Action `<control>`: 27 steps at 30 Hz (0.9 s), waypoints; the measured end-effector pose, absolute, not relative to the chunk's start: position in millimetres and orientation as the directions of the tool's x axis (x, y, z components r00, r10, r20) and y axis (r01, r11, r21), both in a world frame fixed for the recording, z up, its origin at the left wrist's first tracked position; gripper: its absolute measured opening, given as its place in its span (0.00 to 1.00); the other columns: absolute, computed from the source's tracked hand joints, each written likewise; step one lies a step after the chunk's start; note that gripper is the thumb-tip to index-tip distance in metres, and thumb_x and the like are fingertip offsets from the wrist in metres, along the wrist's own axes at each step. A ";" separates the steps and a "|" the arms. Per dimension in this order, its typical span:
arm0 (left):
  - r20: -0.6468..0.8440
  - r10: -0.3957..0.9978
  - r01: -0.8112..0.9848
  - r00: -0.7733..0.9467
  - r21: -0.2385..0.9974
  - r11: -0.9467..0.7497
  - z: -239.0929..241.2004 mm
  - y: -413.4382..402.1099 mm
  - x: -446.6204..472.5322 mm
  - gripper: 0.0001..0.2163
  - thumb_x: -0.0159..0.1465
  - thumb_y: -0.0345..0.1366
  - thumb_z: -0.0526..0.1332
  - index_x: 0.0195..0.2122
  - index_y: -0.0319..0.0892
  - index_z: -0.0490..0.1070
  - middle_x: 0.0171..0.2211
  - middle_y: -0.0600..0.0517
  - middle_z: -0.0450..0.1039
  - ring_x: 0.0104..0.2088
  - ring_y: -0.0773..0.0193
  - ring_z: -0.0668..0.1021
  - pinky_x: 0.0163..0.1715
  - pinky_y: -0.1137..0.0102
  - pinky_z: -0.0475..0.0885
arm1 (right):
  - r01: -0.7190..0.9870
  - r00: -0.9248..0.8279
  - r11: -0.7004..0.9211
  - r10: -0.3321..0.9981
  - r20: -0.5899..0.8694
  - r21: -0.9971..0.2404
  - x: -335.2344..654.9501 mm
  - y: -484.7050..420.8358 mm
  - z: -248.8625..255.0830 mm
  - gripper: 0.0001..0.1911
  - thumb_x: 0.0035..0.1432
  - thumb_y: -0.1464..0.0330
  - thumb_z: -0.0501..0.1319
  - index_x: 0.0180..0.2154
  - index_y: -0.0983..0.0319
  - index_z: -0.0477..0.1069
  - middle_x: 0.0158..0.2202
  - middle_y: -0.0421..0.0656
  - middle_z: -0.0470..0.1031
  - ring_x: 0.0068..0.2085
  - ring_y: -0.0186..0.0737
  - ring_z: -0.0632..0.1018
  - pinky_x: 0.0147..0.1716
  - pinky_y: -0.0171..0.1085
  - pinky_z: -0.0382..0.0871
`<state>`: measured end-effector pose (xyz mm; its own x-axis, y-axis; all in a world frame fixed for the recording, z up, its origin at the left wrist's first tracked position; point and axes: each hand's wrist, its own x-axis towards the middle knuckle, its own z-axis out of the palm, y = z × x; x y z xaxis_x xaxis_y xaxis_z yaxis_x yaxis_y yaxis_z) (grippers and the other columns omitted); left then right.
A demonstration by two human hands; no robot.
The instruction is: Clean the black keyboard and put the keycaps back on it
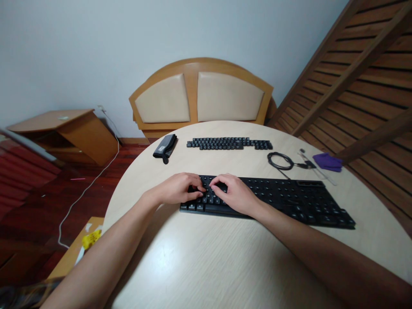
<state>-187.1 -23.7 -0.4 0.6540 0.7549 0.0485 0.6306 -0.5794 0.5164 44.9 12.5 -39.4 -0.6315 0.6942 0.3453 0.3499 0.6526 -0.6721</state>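
A black computer keyboard (270, 193) lies on the round table in front of me. Keycaps sit on its left part, while much of the middle and right looks bare of them. Over the left end, my left hand (180, 188) is closed, thumb and forefinger pinched together at the keys. My right hand (236, 195) is just beside it, thumb and forefinger also brought together over the keys. Anything between either pair of fingertips is too small to make out. Beyond the keyboard, loose black keycaps (222, 143) are laid out in rows.
On the pale round table (180, 266) are a dark folded pouch (165, 146), a coiled black cable (280, 161), a thin clear tool (322, 174) and a purple cloth (327, 162). A headboard (192, 98) stands behind, a slatted wooden panel (363, 77) at right.
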 end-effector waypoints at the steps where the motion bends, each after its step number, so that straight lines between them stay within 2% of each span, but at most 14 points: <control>1: 0.045 0.753 0.631 0.656 0.514 -0.581 -0.5 -23.5 -187.0 0.07 0.67 0.32 0.62 0.42 0.41 0.79 0.39 0.48 0.79 0.40 0.60 0.80 0.42 0.67 0.73 | 0.353 -0.632 0.653 0.694 0.344 -0.670 44.8 12.5 -39.2 0.05 0.63 0.72 0.61 0.36 0.58 0.76 0.38 0.42 0.82 0.42 0.43 0.80 0.45 0.42 0.71; 6: 0.024 0.783 0.665 0.622 0.511 -0.545 -2.4 -23.0 -186.8 0.06 0.66 0.34 0.64 0.42 0.42 0.79 0.39 0.49 0.80 0.39 0.61 0.80 0.42 0.68 0.72 | 0.356 -0.639 0.664 0.686 0.348 -0.657 44.9 12.6 -40.4 0.05 0.63 0.73 0.62 0.36 0.59 0.76 0.38 0.42 0.81 0.42 0.43 0.79 0.46 0.43 0.70; 12: 0.003 0.793 0.648 0.609 0.575 -0.499 -3.8 -21.4 -190.1 0.06 0.66 0.36 0.65 0.40 0.41 0.79 0.37 0.50 0.81 0.35 0.62 0.80 0.39 0.68 0.72 | 0.356 -0.647 0.677 0.676 0.352 -0.645 45.0 13.2 -43.1 0.04 0.63 0.73 0.62 0.37 0.58 0.75 0.38 0.42 0.81 0.43 0.44 0.79 0.46 0.43 0.69; 16: 0.039 0.774 0.607 0.632 0.596 -0.526 -3.1 -20.8 -189.9 0.06 0.68 0.37 0.64 0.39 0.40 0.79 0.37 0.48 0.80 0.37 0.61 0.79 0.41 0.67 0.72 | 0.367 -0.653 0.682 0.673 0.348 -0.633 44.7 14.0 -43.9 0.04 0.63 0.72 0.62 0.37 0.58 0.75 0.38 0.42 0.81 0.43 0.44 0.79 0.46 0.43 0.69; 21: 0.048 0.793 0.640 0.608 0.560 -0.525 -4.2 -19.7 -187.5 0.04 0.66 0.36 0.67 0.36 0.41 0.80 0.37 0.48 0.79 0.40 0.60 0.79 0.45 0.66 0.71 | 0.364 -0.656 0.686 0.669 0.349 -0.630 44.1 13.6 -42.9 0.04 0.63 0.72 0.62 0.36 0.58 0.75 0.38 0.42 0.81 0.43 0.45 0.79 0.46 0.44 0.69; 27: 0.087 0.791 0.595 0.606 0.611 -0.523 -6.5 -16.5 -186.5 0.02 0.63 0.34 0.69 0.34 0.43 0.81 0.40 0.49 0.81 0.42 0.59 0.79 0.51 0.63 0.70 | 0.366 -0.665 0.689 0.664 0.342 -0.626 45.1 13.2 -40.9 0.05 0.63 0.73 0.62 0.36 0.58 0.75 0.38 0.42 0.81 0.43 0.45 0.78 0.46 0.44 0.69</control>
<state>-186.5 -16.5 -6.5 0.6058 0.7908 0.0875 0.5947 -0.5231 0.6106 45.1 13.2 -40.9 -0.6649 0.6641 0.3418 0.3659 0.6885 -0.6261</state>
